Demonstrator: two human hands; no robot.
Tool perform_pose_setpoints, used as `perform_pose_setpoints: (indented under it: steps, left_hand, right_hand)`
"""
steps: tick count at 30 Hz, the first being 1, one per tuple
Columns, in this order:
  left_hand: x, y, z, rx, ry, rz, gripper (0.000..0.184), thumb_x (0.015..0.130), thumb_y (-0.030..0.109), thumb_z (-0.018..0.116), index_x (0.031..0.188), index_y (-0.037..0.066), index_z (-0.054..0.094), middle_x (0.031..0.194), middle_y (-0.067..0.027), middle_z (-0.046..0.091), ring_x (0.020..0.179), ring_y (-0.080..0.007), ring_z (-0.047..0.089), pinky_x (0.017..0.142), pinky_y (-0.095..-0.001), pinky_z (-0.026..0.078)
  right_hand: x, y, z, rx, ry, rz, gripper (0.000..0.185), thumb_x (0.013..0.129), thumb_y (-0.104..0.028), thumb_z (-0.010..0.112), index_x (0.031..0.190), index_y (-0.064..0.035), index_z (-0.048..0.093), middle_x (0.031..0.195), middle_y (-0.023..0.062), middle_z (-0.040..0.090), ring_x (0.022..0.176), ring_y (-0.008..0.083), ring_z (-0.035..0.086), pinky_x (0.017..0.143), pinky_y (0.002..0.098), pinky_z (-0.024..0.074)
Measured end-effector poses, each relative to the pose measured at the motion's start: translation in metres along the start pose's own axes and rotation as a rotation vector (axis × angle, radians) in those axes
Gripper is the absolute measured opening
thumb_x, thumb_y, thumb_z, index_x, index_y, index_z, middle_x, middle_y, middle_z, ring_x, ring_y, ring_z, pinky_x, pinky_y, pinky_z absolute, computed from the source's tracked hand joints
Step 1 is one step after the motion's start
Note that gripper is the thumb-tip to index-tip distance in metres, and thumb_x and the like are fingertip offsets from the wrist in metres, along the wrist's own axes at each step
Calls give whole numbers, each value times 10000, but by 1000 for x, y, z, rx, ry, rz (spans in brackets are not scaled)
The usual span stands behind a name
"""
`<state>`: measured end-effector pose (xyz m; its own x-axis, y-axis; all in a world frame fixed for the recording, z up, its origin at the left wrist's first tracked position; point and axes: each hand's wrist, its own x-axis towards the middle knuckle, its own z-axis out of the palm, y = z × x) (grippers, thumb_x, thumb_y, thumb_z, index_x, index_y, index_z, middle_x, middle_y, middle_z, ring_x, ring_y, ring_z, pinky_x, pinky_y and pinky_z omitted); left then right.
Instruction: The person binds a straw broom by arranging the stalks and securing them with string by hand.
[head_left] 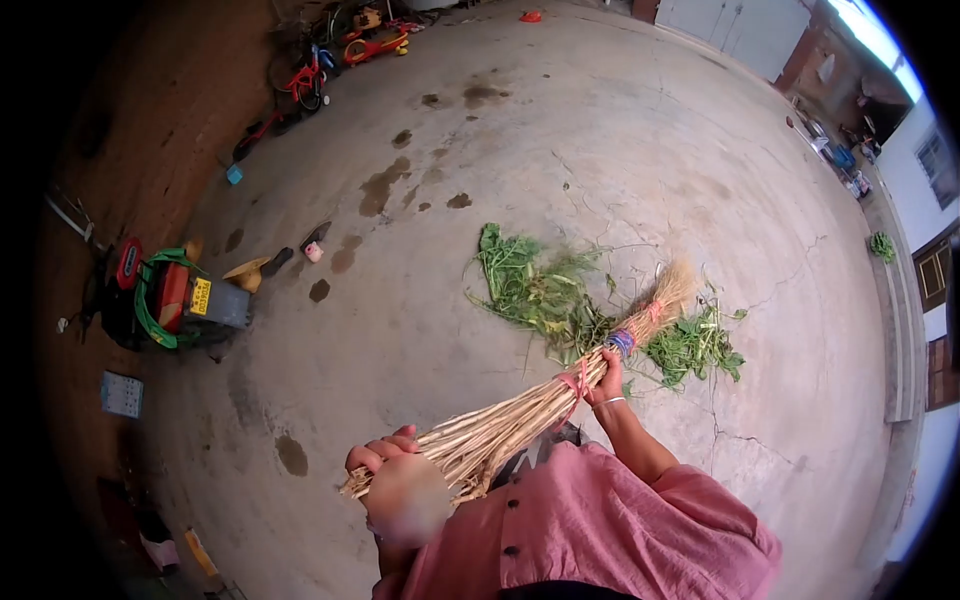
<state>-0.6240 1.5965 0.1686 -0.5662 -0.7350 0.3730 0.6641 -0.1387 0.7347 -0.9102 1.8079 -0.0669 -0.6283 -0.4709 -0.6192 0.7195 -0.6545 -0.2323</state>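
Note:
A long straw broom (505, 418) slants across the front of my body, its cut stalk ends at the left and its fine, feathery bristles (677, 285) at the right. My left hand (385, 455) is wrapped round the stalk end, though a blur covers part of it. Farther up, my right hand (608, 377), with a pale bangle at the wrist, grips the bundle just below a blue-purple binding (621, 342). A red tie (573, 383) circles the stalks between my hands. Leafy green cuttings (535, 290) lie on the concrete beyond the broom, with another heap (695, 350) beside the bristles.
Around me spreads a concrete floor (330, 400) with dark wet patches. At the left stand a scooter (175, 295) with a green hose, and a straw hat (245, 273). Children's bikes (308, 80) are at the upper left. A raised step (893, 330) runs along the right.

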Motion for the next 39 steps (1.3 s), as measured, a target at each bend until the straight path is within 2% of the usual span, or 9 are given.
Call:
perform_pose_setpoints:
  steps: [5,8,11,14,18,22,31,35,39]
  left_hand:
    - [42,-11,10,-238,-428,-431,410,630,142,754,884,75,440,946,-183,570,966,-295,532,988,-510,293]
    - [40,-31,52,-422,-464,-632,558,601,189,783,999,69,411,1049,-213,528,1012,-297,505,974,-496,313]
    - [35,-58,92,-428,-593,-568,450,754,239,666,1068,47,406,1018,-212,531,970,-307,522,889,-443,394]
    - [32,-90,113,-238,-744,-472,374,756,173,655,1007,34,415,920,-176,537,871,-276,523,787,-393,439]
    - [41,-118,141,-218,-918,-450,409,630,40,659,931,77,386,809,-77,461,746,-193,446,720,-353,393]
    - [59,-118,149,11,-653,-364,360,631,26,649,874,88,391,748,-51,462,732,-185,461,735,-366,389]
    - [69,-133,183,416,-605,105,295,626,-2,606,782,92,374,718,-45,466,680,-202,470,718,-398,393]
    - [68,-134,196,505,-645,171,329,701,2,641,774,139,351,717,-9,440,715,-167,482,851,-398,382]
    - [73,-130,179,379,-624,215,362,645,2,663,771,147,356,698,23,449,687,-141,488,830,-383,385]
  right_hand:
    - [-87,21,-69,192,276,-239,263,725,-283,521,859,-56,508,806,115,561,750,302,557,726,468,480]
    - [-127,24,-113,232,339,-319,279,725,-291,509,864,-49,505,821,124,554,776,320,551,746,488,471]
    - [-150,30,-155,277,375,-383,284,733,-293,492,871,-46,504,844,135,553,807,338,544,771,506,458]
    - [-163,34,-170,338,431,-411,288,758,-305,482,874,-43,508,860,152,560,841,361,537,814,520,431]
    - [-138,23,-160,338,342,-32,340,801,-334,462,891,-9,507,920,206,563,874,384,535,833,529,414]
    - [-50,14,-125,364,326,119,266,775,-251,490,841,6,508,837,217,547,775,373,549,777,524,452]
    - [130,-92,60,175,2,112,252,766,-282,540,814,-53,443,705,161,473,573,339,532,595,535,500]
    - [134,-117,77,86,-79,-7,213,773,-250,568,821,-75,458,708,84,497,569,258,526,539,470,495]
    - [105,-142,107,81,-153,-132,188,782,-206,588,859,-76,475,693,64,522,572,210,535,531,393,492]
